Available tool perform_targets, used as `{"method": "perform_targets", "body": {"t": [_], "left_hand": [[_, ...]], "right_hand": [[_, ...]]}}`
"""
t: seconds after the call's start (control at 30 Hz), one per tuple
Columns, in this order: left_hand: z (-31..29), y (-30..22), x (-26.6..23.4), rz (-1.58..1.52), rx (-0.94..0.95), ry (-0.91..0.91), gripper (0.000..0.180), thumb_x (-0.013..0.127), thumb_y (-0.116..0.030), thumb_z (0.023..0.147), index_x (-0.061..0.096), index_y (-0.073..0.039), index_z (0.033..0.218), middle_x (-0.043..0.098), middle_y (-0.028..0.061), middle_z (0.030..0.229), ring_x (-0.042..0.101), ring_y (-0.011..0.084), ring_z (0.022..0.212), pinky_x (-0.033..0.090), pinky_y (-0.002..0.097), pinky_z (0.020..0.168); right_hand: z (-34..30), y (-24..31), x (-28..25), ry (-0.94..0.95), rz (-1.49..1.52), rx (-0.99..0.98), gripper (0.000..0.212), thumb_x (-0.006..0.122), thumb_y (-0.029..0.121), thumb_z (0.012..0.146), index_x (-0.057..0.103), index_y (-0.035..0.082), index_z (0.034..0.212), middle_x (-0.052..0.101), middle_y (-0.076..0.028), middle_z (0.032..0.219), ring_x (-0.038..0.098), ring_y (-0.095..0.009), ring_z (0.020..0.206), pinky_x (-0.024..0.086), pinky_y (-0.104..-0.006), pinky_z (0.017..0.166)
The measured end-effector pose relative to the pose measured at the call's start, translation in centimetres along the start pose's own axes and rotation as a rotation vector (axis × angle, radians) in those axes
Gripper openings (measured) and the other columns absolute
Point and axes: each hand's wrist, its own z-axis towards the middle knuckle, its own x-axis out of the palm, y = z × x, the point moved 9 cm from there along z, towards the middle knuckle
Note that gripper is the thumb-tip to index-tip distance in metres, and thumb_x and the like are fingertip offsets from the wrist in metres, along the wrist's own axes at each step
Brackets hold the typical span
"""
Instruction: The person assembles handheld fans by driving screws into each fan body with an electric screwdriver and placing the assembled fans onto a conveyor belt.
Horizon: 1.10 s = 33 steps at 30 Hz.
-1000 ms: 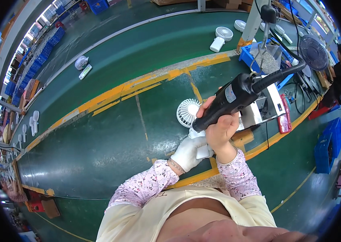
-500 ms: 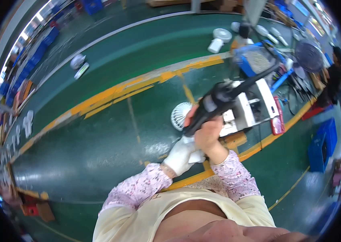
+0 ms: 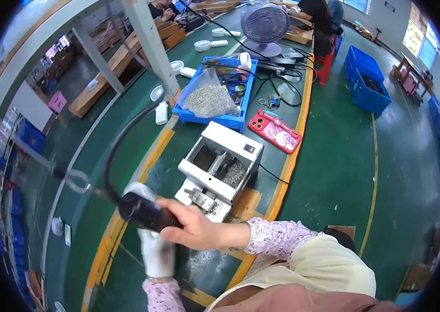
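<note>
Swung leftward since the earlier frame, one black cylindrical power tool (image 3: 143,211), gripped by the bare right hand (image 3: 195,228), overlaps one white plastic fan (image 3: 140,190); the white-gloved left hand (image 3: 157,256) has its fingers hidden. Green tabletop (image 3: 265,188) separates one white boxy machine (image 3: 230,138) from the yellow-taped edge (image 3: 284,190).

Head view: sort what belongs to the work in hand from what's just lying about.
Likely part of the work: black power tool, held in the right hand; white machine; bag of small parts.

Probably just lying about: red phone; keys.
</note>
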Motion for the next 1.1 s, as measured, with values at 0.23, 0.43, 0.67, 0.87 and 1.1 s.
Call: {"method": "perform_targets", "body": {"t": [0.23, 0.43, 0.67, 0.87, 1.1], "left_hand": [[7.0, 10.0, -9.7, -0.043, -0.026, -0.284, 0.054, 0.062, 0.005, 0.080, 0.042, 0.000, 0.131, 0.056, 0.0127, 0.112, 0.059, 0.0197, 0.091, 0.052, 0.0299, 0.078], [5.7, 4.9, -3.0, 0.328, 0.045, -0.087, 0.031, 0.062, 0.004, 0.081, 0.055, 0.002, 0.111, 0.059, 0.0079, 0.101, 0.057, 0.0122, 0.082, 0.048, 0.0239, 0.076], [6.0, 4.6, -3.0, 0.381, 0.006, -0.072, 0.028, 0.059, 0.003, 0.083, 0.055, 0.002, 0.110, 0.058, 0.0082, 0.102, 0.055, 0.0123, 0.086, 0.046, 0.0235, 0.079], [5.8, 4.6, -2.9, 0.420, 0.020, -0.068, 0.029, 0.058, 0.002, 0.084, 0.055, 0.003, 0.112, 0.058, 0.0082, 0.102, 0.056, 0.0133, 0.087, 0.046, 0.0246, 0.080], [6.5, 7.0, -3.9, 0.342, 0.053, -0.061, 0.034, 0.064, -0.001, 0.080, 0.056, -0.003, 0.113, 0.060, 0.0049, 0.101, 0.056, 0.0123, 0.088, 0.045, 0.0245, 0.078]], "right_hand": [[-1.8, 1.0, 4.3, 0.088, 0.038, -0.006, 0.058, 0.070, 0.015, 0.080, 0.040, -0.002, 0.127, 0.062, -0.023, 0.095, 0.064, -0.037, 0.075, 0.052, -0.0386, 0.065], [-2.4, 1.2, 3.6, 0.100, 0.085, -0.003, 0.060, 0.069, 0.015, 0.078, 0.039, 0.000, 0.128, 0.062, -0.019, 0.085, 0.065, -0.036, 0.072, 0.052, -0.0397, 0.063], [-2.1, 1.9, 3.6, 0.060, 0.088, -0.092, 0.063, 0.070, 0.009, 0.077, 0.038, -0.005, 0.130, 0.064, -0.017, 0.090, 0.065, -0.032, 0.075, 0.053, -0.0377, 0.063], [-2.3, 1.1, 4.2, 0.123, 0.145, 0.002, 0.062, 0.070, 0.011, 0.079, 0.038, -0.004, 0.130, 0.064, -0.015, 0.087, 0.065, -0.032, 0.074, 0.051, -0.0374, 0.061], [-2.0, 1.6, 3.8, 0.084, 0.159, -0.019, 0.058, 0.066, 0.010, 0.079, 0.038, 0.001, 0.128, 0.063, -0.017, 0.088, 0.064, -0.035, 0.074, 0.050, -0.0383, 0.063]]}}
